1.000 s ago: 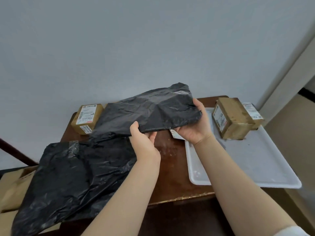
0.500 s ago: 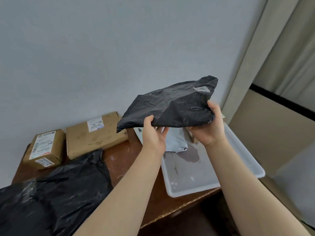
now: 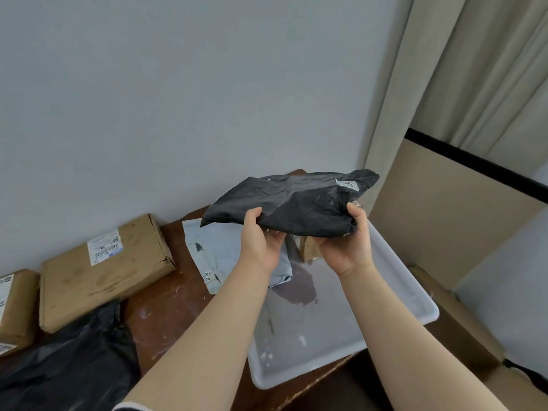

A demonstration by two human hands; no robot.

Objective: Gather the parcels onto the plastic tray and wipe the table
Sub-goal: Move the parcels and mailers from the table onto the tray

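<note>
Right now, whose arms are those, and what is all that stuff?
They belong to a person wearing a camera on their head, so you see what they see, looking down. The left hand and right hand grip a black parcel in the air above a white tray. The tray sits on a brown table. A grey mailer lies below the hands at the tray's edge. To the left wait a big box, a small box and a black bag.

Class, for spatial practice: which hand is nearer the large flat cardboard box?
Left. The left hand holds the black parcel right of the box; the right hand is farther right, above the tray.
</note>
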